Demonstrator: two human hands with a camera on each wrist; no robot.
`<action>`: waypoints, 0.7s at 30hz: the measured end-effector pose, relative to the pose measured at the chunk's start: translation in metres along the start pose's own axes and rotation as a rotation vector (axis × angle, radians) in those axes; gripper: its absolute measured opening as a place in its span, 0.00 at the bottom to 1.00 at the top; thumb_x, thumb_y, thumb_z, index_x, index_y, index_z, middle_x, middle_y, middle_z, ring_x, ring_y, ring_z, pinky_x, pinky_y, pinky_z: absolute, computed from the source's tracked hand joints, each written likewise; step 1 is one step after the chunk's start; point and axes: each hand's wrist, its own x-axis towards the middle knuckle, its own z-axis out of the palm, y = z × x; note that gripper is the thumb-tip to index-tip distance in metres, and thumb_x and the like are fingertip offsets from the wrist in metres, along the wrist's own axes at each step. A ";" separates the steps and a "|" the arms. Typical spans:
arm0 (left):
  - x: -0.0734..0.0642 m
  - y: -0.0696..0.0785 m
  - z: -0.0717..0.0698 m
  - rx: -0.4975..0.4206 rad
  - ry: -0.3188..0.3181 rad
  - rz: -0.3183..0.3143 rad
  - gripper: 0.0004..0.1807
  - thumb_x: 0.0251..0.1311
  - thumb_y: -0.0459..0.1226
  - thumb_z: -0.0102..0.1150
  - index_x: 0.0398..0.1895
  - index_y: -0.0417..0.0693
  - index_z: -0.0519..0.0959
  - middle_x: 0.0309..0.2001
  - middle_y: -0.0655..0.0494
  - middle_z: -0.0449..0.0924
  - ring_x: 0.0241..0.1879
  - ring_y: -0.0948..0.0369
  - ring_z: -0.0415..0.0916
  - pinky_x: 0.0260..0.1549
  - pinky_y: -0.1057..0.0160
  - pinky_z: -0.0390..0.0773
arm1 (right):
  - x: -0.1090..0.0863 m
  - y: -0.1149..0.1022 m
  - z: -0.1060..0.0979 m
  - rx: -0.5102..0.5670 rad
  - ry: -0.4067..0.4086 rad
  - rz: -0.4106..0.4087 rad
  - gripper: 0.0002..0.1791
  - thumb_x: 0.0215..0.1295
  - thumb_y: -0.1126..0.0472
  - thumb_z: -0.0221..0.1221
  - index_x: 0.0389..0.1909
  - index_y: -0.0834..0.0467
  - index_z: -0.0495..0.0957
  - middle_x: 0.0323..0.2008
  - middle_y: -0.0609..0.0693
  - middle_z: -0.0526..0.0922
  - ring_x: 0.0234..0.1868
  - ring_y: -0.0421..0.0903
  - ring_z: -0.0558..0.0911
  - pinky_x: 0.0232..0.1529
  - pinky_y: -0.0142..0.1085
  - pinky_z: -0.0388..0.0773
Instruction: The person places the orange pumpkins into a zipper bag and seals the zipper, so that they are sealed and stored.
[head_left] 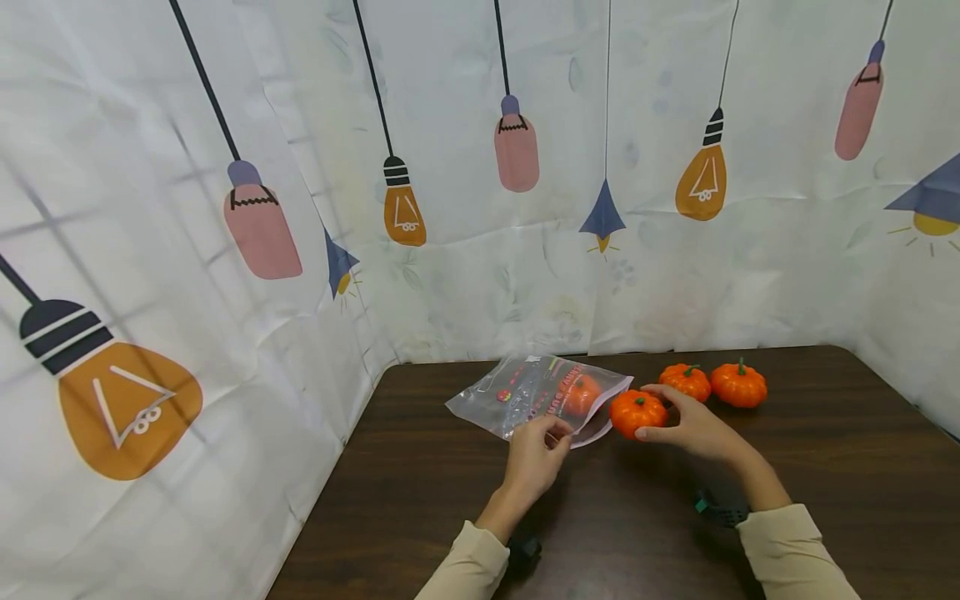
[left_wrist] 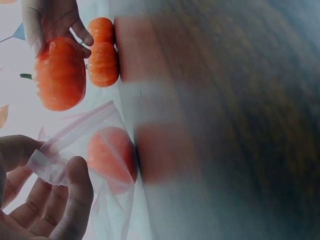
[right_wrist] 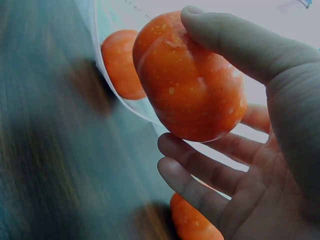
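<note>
A clear plastic zip bag (head_left: 517,383) with a pale pink zip edge lies on the table, one small orange pumpkin (head_left: 581,395) inside it. My left hand (head_left: 535,457) pinches the bag's near edge between thumb and fingers, and the bag's mouth gapes to the right. Just outside that mouth, my right hand (head_left: 693,427) holds a second orange pumpkin (head_left: 636,414) between thumb and fingers; in the right wrist view this pumpkin (right_wrist: 190,80) is raised off the table. Behind the right hand, two more pumpkins, one (head_left: 684,382) beside the other (head_left: 739,384), sit on the table.
The dark wooden table (head_left: 615,533) reflects the pumpkins faintly. A white cloth (head_left: 480,283) printed with hanging lamps rises behind the table and along its left side. Dark wrist straps (head_left: 722,508) show near both cuffs.
</note>
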 end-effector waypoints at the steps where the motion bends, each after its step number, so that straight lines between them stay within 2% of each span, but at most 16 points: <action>1: 0.000 0.000 0.000 -0.001 0.000 0.002 0.03 0.59 0.31 0.68 0.33 0.48 0.87 0.29 0.56 0.87 0.26 0.69 0.78 0.29 0.74 0.78 | 0.000 -0.001 0.001 0.003 -0.001 0.000 0.45 0.63 0.44 0.68 0.75 0.58 0.62 0.70 0.67 0.68 0.64 0.63 0.74 0.61 0.63 0.73; 11: 0.000 -0.001 0.001 0.003 -0.002 0.026 0.03 0.59 0.31 0.68 0.33 0.48 0.87 0.29 0.57 0.87 0.26 0.71 0.77 0.30 0.74 0.79 | 0.006 -0.006 0.014 0.027 -0.048 -0.009 0.44 0.61 0.45 0.69 0.73 0.59 0.64 0.63 0.62 0.76 0.58 0.55 0.78 0.56 0.50 0.79; 21: 0.000 -0.001 0.001 -0.006 -0.010 0.027 0.03 0.59 0.32 0.68 0.34 0.48 0.87 0.30 0.56 0.88 0.26 0.73 0.77 0.31 0.75 0.78 | 0.010 -0.009 0.026 0.029 -0.070 -0.022 0.45 0.61 0.45 0.70 0.73 0.59 0.63 0.62 0.61 0.77 0.55 0.52 0.80 0.53 0.44 0.80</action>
